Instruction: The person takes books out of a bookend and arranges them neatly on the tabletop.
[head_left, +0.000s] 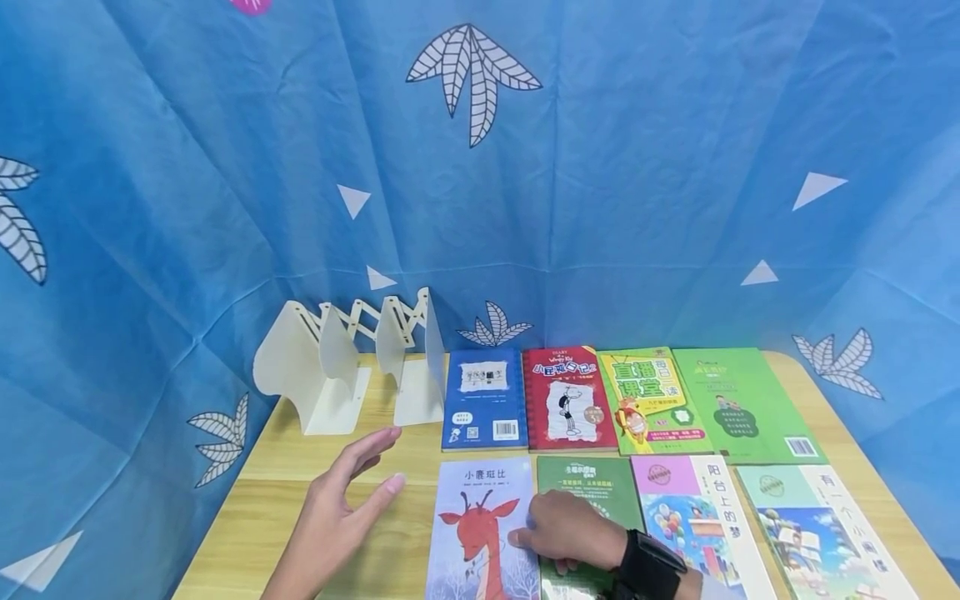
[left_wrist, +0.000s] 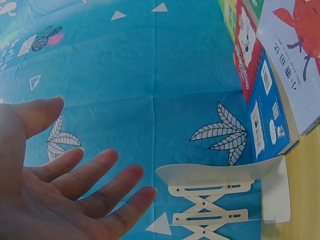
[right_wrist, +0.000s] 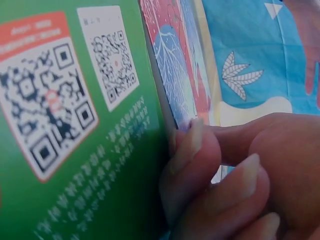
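My right hand (head_left: 566, 529), with a black watch on its wrist, pinches the right edge of a pale book with a red deer on its cover (head_left: 480, 508). In the right wrist view, fingertips (right_wrist: 190, 150) are right at that edge, beside a green book with QR codes (right_wrist: 125, 150). My left hand (head_left: 333, 508) hovers over the table left of the deer book, thumb and fingers spread and holding nothing. Beyond it stands a cream folding bookend (head_left: 341, 367) with upright plates joined by a lattice.
Behind the deer book lie a blue book (head_left: 483, 379), a red book (head_left: 566, 375), a yellow-green book (head_left: 652, 400) and a light green book (head_left: 750, 408). Two picture books (head_left: 693, 525) (head_left: 832, 533) are at the front right. A blue patterned cloth (head_left: 600, 208) hangs behind the wooden table (head_left: 262, 517).
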